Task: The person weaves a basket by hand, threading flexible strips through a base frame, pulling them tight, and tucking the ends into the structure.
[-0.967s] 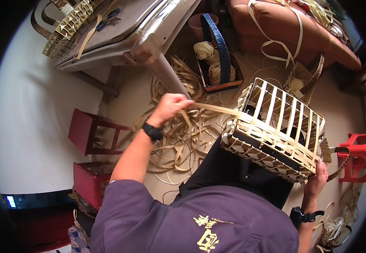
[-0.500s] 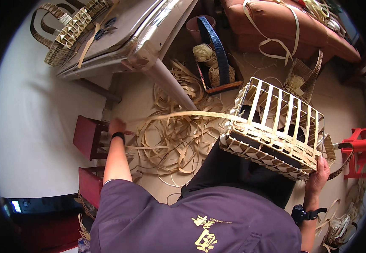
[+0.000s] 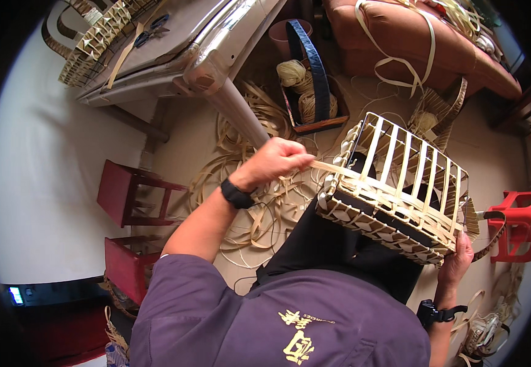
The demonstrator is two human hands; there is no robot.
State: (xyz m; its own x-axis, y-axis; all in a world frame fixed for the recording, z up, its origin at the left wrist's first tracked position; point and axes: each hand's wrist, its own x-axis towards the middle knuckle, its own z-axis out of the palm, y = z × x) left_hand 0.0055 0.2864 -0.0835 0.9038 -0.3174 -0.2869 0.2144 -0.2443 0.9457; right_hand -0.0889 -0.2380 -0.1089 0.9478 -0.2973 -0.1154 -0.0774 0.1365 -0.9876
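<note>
A half-woven rectangular basket (image 3: 394,202) rests on my lap, its dark wire frame crossed by pale upright strips. Several flat strips are woven across the lower part of its side, and wrapped strips cover the bottom edge. My left hand (image 3: 274,162) is closed in a pinch on a tan weaving strip (image 3: 326,166), just left of the basket's corner. That strip runs from my fingers into the woven rows. At the lower right corner, my right hand (image 3: 459,257) grips the basket, with the fingers partly hidden behind it.
Loose strips (image 3: 256,229) lie tangled on the floor left of my legs. A box with a blue handle (image 3: 320,79) holds balls of cord. Beyond stand a table (image 3: 173,52) with scissors (image 3: 151,32), dark red stools (image 3: 132,192), a red plastic stool (image 3: 518,226) and a brown sofa (image 3: 455,46).
My left hand has come from far left to near the basket's left corner, where it pinches the strip. The strip's long free stretch no longer arcs out leftward. My right hand keeps its grip.
</note>
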